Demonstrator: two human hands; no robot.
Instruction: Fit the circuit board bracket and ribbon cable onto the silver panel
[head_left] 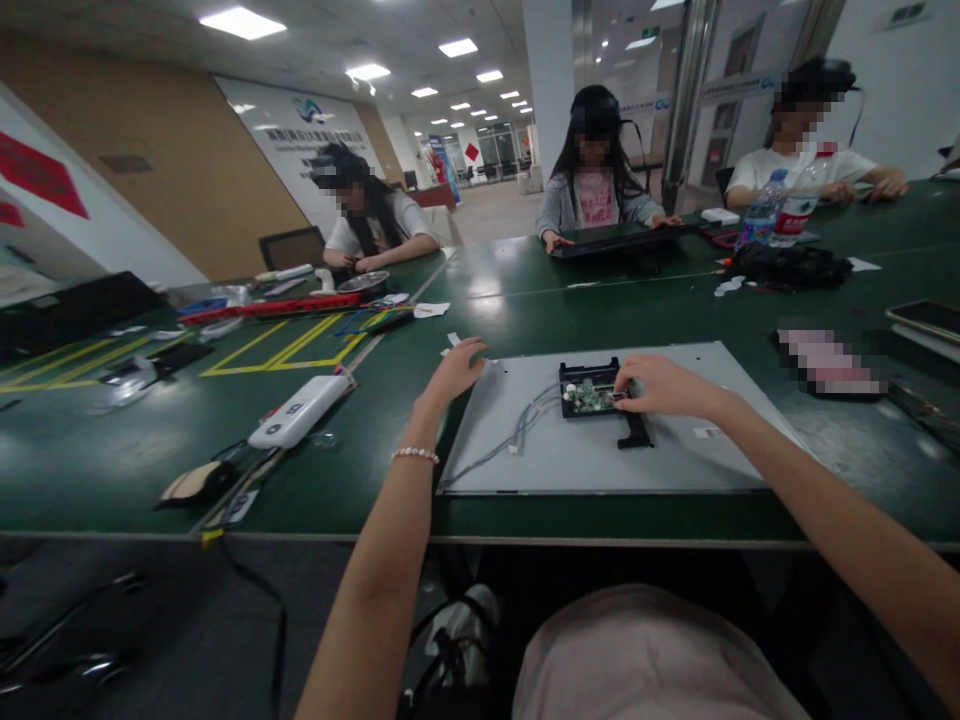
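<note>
Head view: we are holding our right hand [654,382] at the right end of the circuit board [589,398]; whether pinching, we cannot tell. The board is lying over a gray panel [540,465]; by the panel's far-left corner we are holding our left hand [452,374], fingers loosely apart.

Our right hand [651,385] has its fingers at the green circuit board [589,397] in a black bracket [636,434]. Our left hand [456,372] is by the white panel's [577,468] far corner. Grey cables [517,435] lie between our hands, on the near side.
</note>
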